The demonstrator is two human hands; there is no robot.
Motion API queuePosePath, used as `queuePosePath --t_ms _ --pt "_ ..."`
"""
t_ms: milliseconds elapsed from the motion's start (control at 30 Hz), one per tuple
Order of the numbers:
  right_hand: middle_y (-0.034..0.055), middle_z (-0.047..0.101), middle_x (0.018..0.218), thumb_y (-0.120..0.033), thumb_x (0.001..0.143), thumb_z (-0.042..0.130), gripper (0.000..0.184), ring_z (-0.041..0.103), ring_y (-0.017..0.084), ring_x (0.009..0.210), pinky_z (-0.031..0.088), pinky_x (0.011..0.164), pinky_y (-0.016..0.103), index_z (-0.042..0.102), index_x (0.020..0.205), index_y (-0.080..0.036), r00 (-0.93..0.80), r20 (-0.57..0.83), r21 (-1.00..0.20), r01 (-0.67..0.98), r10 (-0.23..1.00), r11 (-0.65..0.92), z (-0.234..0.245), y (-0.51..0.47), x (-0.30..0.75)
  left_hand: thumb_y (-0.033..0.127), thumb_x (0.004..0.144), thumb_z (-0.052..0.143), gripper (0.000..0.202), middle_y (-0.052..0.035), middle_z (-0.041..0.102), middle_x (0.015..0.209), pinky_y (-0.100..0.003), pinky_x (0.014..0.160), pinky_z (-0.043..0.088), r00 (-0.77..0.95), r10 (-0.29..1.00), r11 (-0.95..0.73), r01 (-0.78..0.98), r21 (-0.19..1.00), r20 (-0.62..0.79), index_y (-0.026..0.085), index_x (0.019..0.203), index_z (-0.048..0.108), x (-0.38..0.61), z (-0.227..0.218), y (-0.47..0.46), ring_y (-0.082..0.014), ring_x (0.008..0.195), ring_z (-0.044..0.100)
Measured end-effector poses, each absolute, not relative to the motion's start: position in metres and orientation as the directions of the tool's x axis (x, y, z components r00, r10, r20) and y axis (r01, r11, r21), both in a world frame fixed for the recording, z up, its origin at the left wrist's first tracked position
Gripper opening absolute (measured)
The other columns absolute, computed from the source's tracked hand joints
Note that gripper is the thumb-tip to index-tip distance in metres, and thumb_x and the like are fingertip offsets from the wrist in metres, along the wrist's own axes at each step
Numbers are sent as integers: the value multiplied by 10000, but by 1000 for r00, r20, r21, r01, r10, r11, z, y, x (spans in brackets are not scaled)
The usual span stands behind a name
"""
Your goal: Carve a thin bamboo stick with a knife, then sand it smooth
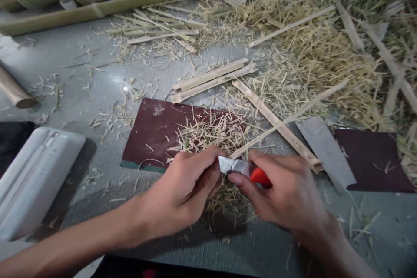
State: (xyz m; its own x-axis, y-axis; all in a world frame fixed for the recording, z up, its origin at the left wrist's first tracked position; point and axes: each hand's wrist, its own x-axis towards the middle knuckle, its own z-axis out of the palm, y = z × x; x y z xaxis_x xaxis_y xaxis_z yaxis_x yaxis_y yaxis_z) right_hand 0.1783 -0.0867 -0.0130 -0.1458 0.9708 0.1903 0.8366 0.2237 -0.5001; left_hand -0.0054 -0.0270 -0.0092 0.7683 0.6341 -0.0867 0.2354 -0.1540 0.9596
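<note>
My right hand [283,182] is wrapped round the red handle of a small knife [239,167], its pale blade pointing left. My left hand [189,186] is closed close to the blade tip, its fingers on the near end of a thin bamboo strip [293,116]. The strip slants up to the right from between my hands, and its held end is partly hidden by my fingers and the blade. Beneath them, curled bamboo shavings [211,132] lie heaped on a dark maroon sheet [151,132].
Split bamboo pieces [211,79] lie beyond the sheet, with a longer piece [276,124] to the right. Bamboo poles [97,11] are stacked at the back left. A shavings heap [312,52] spreads at the back right. A white case [42,178] stands at left.
</note>
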Motion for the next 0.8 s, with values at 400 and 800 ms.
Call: queuePosePath --t_ms 400,800 --pt "-49 453 439 -528 858 492 404 447 93 378 255 438 250 480 634 -191 -95 171 -492 854 981 169 -14 -88 173 172 820 445 24 64 374 557 -233 411 257 745 667 -281 242 928 8 193 825 436 -1 -7 -30 -81 439 317" --pt "-38 472 427 -575 869 438 473 437 90 354 217 424 257 470 602 -186 -71 232 -372 915 970 155 -14 -90 168 165 794 607 254 103 333 534 -158 394 223 725 685 -153 243 958 -74 194 706 371 0 -17 -31 -38 436 296"
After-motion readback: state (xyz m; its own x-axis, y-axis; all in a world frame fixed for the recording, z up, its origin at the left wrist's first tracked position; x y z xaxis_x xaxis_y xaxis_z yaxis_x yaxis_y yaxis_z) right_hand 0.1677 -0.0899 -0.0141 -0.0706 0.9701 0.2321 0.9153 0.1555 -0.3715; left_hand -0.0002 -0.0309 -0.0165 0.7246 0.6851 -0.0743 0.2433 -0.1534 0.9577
